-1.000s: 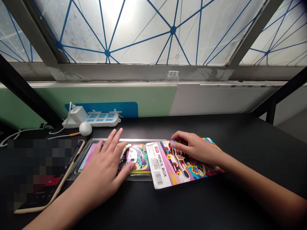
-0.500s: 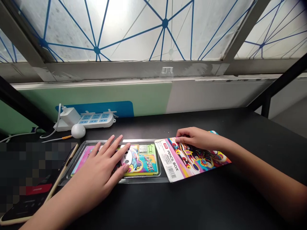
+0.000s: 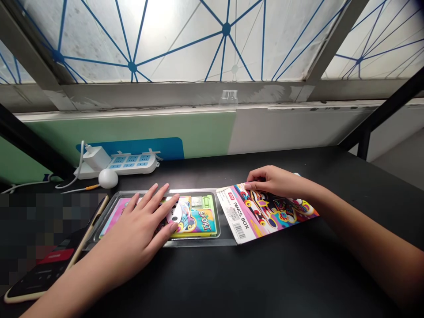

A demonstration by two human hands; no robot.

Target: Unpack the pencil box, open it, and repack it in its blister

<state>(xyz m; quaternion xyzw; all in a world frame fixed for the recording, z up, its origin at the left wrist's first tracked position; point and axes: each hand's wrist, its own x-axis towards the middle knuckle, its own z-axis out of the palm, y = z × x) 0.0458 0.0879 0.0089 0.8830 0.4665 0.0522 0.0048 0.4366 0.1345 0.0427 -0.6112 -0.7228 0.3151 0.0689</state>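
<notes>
Left hand (image 3: 139,223): open flat, fingers spread, grasping nothing, palm down across a clear plastic blister tray (image 3: 223,240) and the "SPORT" pencil box (image 3: 198,223) seated inside it. The spread seems to serve as a weight, pinning the tray against sliding.

Right hand (image 3: 274,182): fingers curled, resting on the far edge of a printed cardboard insert (image 3: 261,216) marked "PENCIL BOX". Whether the thumb pinches it from beneath cannot be told; the hold looks light, a steadying one.

Insert: just right of the tray, skewed, barcode corner toward the person, apparently set aside. Beyond the tray: a white power strip (image 3: 132,163) with a plugged-in charger (image 3: 96,158) and a white ball (image 3: 107,179). Left of the tray: a smartphone (image 3: 49,276), gold-edged, partly blurred. All of it sits on a black table (image 3: 298,274).
</notes>
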